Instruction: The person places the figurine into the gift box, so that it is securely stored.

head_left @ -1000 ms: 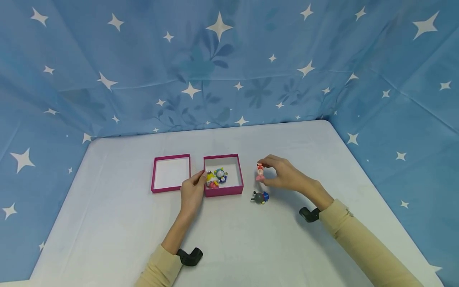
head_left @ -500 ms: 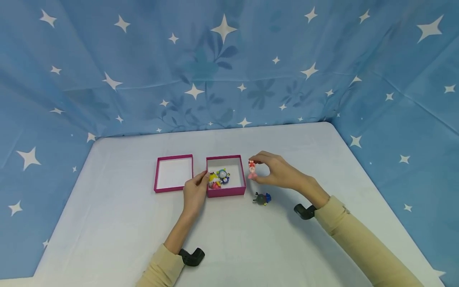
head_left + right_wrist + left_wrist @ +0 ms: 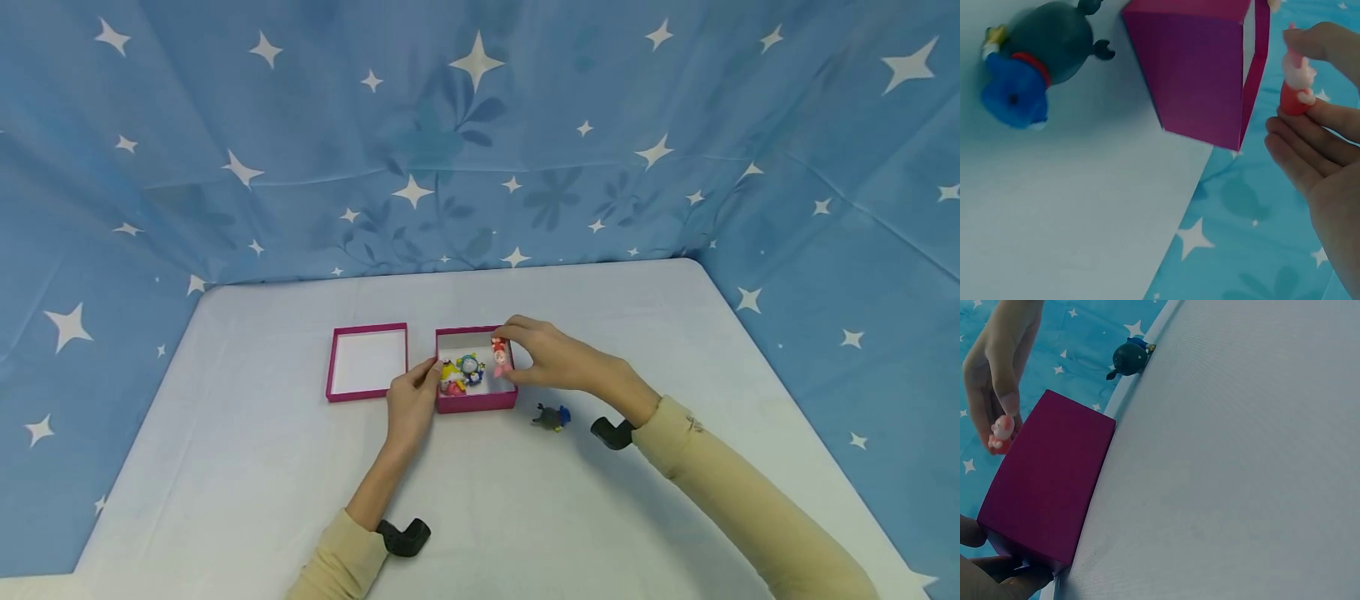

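My right hand [image 3: 551, 357] pinches a small pink and red toy figurine [image 3: 500, 358] between thumb and fingers, over the right side of a magenta box [image 3: 477, 402]. In the right wrist view the figurine [image 3: 1297, 81] has a pale head and a red body. My left hand [image 3: 411, 404] grips the box's left wall at its front corner. Inside the box lie a yellow and pink figurine [image 3: 451, 379] and a blue and yellow one [image 3: 471, 367]. A dark grey and blue figurine [image 3: 552, 417] lies on the table, just right of the box.
A shallow white lid with a magenta rim [image 3: 330, 367] lies left of the box, inside facing up. The white table [image 3: 600, 500] ends at a blue star-patterned curtain [image 3: 315, 167] behind and at the sides. Black wrist cameras [image 3: 405, 537] sit at both wrists.
My right hand has carried the pink and red figurine leftward, from right of the box to over its right side. The left hand keeps its grip on the box.
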Available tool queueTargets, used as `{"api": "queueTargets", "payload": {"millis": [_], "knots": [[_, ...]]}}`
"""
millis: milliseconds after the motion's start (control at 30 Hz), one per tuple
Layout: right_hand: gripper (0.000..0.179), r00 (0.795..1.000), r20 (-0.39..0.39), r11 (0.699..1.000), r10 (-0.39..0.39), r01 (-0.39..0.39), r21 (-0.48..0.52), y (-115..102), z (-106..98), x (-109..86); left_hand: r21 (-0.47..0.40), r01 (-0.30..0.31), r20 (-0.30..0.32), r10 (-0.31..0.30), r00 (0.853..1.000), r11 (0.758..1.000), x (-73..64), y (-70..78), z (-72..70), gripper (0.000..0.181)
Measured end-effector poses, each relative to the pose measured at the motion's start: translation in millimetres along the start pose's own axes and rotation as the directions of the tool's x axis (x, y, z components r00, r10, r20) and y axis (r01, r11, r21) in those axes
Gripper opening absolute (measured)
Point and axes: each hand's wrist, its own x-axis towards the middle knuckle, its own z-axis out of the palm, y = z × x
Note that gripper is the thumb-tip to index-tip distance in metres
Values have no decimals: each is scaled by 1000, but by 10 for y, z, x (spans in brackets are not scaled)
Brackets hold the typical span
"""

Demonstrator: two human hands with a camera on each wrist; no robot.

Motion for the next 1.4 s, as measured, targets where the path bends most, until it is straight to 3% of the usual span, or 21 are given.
{"api": "queueTargets", "payload": {"millis": [267,433,900,1067,1267,1400], "knots": [[59,993,118,978,-3,27,-207,-113,125,162,-11,-19,-7,19,1000,1000,3,9,-1,42],[58,986,167,971,24,16,-237,-117,189,239,-21,-20,3,20,1000,1000,0,8,-3,41],[47,949,300,986,102,-57,-155,-79,199,430,-26,-36,-19,35,999,999,15,-5,-2,40],[42,939,334,994,84,-55,-95,-69,143,410,-16,-40,-7,40,999,999,15,0,1,41],[49,910,413,999,39,-43,0,-96,154,391,-20,-46,9,47,999,999,8,3,-15,41],[48,906,422,999,13,-30,34,-106,200,397,-23,-52,19,53,998,998,0,0,-20,41]]}}
